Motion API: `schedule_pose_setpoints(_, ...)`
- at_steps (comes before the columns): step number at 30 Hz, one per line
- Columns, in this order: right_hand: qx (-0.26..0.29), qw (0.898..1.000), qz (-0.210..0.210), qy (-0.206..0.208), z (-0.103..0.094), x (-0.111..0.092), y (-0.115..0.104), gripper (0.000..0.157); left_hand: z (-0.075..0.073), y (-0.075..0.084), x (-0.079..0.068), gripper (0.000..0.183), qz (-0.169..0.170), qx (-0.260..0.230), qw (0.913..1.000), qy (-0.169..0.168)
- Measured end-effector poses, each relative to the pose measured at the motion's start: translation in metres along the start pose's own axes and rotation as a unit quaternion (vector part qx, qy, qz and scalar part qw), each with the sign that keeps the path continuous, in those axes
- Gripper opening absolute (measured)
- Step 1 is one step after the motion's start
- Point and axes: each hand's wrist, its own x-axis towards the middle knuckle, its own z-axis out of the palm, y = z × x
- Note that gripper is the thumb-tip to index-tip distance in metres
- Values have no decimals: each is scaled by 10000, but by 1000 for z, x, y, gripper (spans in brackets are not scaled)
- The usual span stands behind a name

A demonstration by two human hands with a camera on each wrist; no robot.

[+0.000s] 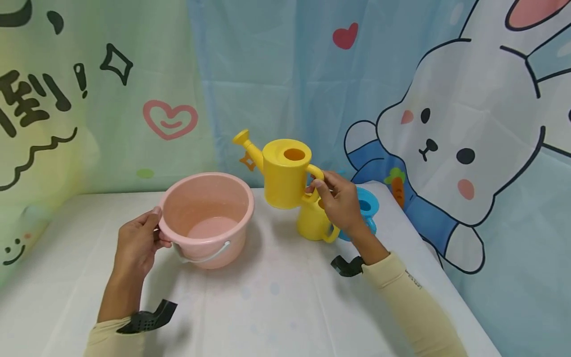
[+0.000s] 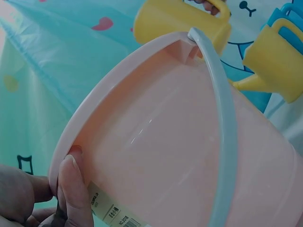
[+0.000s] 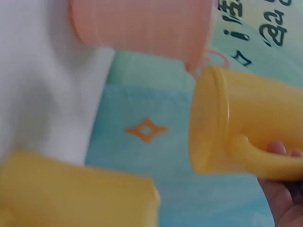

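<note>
A pink bucket [image 1: 205,221] with a pale handle [image 2: 224,127] is on the white-covered table, its rim pinched at the left side by my left hand [image 1: 136,243]. My right hand [image 1: 341,201] grips a yellow watering can [image 1: 285,173] by its handle, with the spout pointing left towards the bucket. In the right wrist view, this watering can [image 3: 255,123] appears off the table. Below my right hand stands a second yellow watering can [image 1: 310,220]. A blue watering can [image 1: 368,203] is partly hidden behind my right hand and wrist.
A printed cloth backdrop [image 1: 267,74] with a cartoon rabbit [image 1: 464,124] hangs behind the table [image 1: 276,307] and along its right side. The bucket carries a paper label [image 2: 113,213] in the left wrist view.
</note>
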Motion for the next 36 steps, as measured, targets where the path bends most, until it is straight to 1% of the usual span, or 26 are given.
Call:
schedule_pose_setpoints(4,-34,9993,166,333,13,-11,1,16,2,0,1,59,-10,45,10000,-11)
schedule_pose_setpoints(7,-40,9983,95,571,21,-17,5,16,3,0,1,59,-25,56,10000,-25)
schedule_pose_setpoints(11,-336,9953,-52,903,31,-23,7,14,3,-1,1,58,-71,71,9999,18)
schedule_pose_setpoints(14,-505,9924,-58,1124,37,-28,6,13,4,-1,2,59,-79,92,9999,43)
schedule_pose_setpoints(15,-504,9917,-31,1179,40,-30,12,13,3,-1,1,59,-68,95,9999,46)
schedule_pose_setpoints(21,-392,9915,118,1234,51,-41,50,22,2,1,1,59,-12,88,10000,23)
schedule_pose_setpoints(26,-444,9907,108,1283,57,-47,58,22,1,2,1,59,-36,61,10000,12)
schedule_pose_setpoints(31,-510,9913,225,1196,65,-55,65,23,0,3,0,57,-81,44,9999,52)
schedule_pose_setpoints(36,-529,9911,192,1208,70,-63,72,19,1,2,0,55,-107,-2,9999,71)
